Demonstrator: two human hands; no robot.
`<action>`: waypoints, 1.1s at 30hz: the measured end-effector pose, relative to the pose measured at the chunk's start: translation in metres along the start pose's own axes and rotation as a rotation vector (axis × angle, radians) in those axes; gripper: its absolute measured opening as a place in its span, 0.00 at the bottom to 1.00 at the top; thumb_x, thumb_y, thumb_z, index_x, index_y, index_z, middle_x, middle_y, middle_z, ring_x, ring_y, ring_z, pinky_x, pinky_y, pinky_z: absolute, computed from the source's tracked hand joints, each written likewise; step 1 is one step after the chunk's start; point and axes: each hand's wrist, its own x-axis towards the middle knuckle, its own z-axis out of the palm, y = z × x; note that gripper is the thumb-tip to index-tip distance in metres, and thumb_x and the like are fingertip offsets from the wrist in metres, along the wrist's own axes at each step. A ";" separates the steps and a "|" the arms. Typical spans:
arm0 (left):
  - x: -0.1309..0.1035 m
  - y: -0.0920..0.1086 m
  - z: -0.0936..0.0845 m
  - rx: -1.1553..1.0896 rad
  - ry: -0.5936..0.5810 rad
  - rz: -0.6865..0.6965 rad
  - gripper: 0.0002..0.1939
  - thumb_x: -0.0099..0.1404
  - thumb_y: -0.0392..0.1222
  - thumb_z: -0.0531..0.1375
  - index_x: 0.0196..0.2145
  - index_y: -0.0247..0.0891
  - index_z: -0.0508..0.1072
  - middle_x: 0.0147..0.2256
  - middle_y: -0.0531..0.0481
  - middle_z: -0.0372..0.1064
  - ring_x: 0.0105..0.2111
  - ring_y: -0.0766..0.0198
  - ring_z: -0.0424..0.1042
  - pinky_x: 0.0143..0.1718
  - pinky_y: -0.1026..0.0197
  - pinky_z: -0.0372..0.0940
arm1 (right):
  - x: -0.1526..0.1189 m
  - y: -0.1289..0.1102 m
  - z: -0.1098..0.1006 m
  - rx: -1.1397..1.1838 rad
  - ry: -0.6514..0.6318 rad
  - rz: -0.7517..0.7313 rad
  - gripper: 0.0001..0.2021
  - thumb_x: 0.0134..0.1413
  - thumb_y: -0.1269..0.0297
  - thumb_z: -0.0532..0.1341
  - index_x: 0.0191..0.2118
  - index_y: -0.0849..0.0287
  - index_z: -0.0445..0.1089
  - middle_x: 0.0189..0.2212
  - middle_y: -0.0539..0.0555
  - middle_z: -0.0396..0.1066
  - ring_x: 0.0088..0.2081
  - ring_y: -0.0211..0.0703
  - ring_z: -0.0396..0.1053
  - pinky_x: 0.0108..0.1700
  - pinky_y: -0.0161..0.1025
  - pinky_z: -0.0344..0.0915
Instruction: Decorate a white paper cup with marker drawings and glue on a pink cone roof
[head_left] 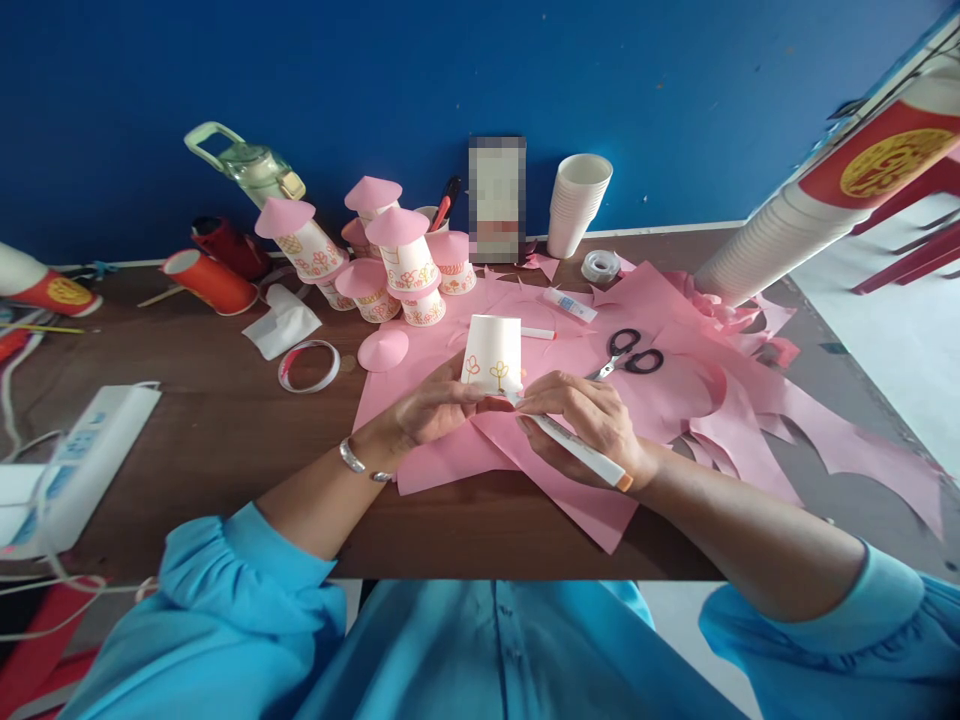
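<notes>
My left hand (442, 402) is closed around the lower part of a white paper cup (493, 345), which has flowers drawn on its side in red and yellow. In my right hand (581, 420) is a white marker (585, 452) with an orange end pointing toward me; its tip is at the cup, partly hidden by my fingers. Beneath both hands lie sheets of pink paper (555, 500). Scissors (622, 355) with black handles rest on the paper just beyond my right hand. Another marker (538, 333) lies behind the cup.
Decorated cups with pink cone roofs (397, 250) stand at the back, beside a loose pink cone (383, 349). Stacked white cups (576, 205), a tape roll (600, 265) and a glue tube (570, 304) are farther right. A tape ring (309, 367) and power strip (94, 470) lie left.
</notes>
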 end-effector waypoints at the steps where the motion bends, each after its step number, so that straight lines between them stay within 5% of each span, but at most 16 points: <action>1: 0.000 0.000 0.000 0.003 0.000 0.001 0.15 0.61 0.34 0.71 0.46 0.42 0.82 0.48 0.47 0.83 0.58 0.47 0.79 0.58 0.50 0.76 | 0.000 0.000 0.000 0.001 -0.001 -0.001 0.09 0.67 0.75 0.64 0.48 0.55 0.69 0.35 0.52 0.80 0.35 0.41 0.82 0.33 0.35 0.78; 16: 0.000 -0.001 -0.002 0.023 0.001 0.019 0.15 0.60 0.37 0.73 0.45 0.43 0.82 0.48 0.46 0.84 0.54 0.48 0.82 0.49 0.52 0.77 | 0.003 0.000 -0.001 -0.102 0.036 0.028 0.09 0.66 0.75 0.64 0.45 0.54 0.69 0.32 0.49 0.78 0.32 0.40 0.80 0.31 0.36 0.77; 24: 0.000 -0.003 -0.002 0.081 0.011 0.031 0.15 0.62 0.41 0.73 0.48 0.43 0.82 0.50 0.44 0.83 0.59 0.45 0.79 0.57 0.45 0.76 | 0.003 -0.003 0.000 -0.088 0.036 0.055 0.11 0.64 0.77 0.63 0.46 0.54 0.68 0.33 0.49 0.78 0.31 0.39 0.79 0.31 0.34 0.75; 33: -0.001 -0.002 -0.001 0.159 0.015 0.021 0.20 0.64 0.41 0.72 0.54 0.43 0.79 0.53 0.44 0.81 0.59 0.48 0.78 0.58 0.49 0.74 | 0.001 -0.005 0.001 -0.049 0.020 0.046 0.13 0.62 0.79 0.62 0.46 0.55 0.68 0.34 0.51 0.79 0.33 0.40 0.80 0.31 0.35 0.75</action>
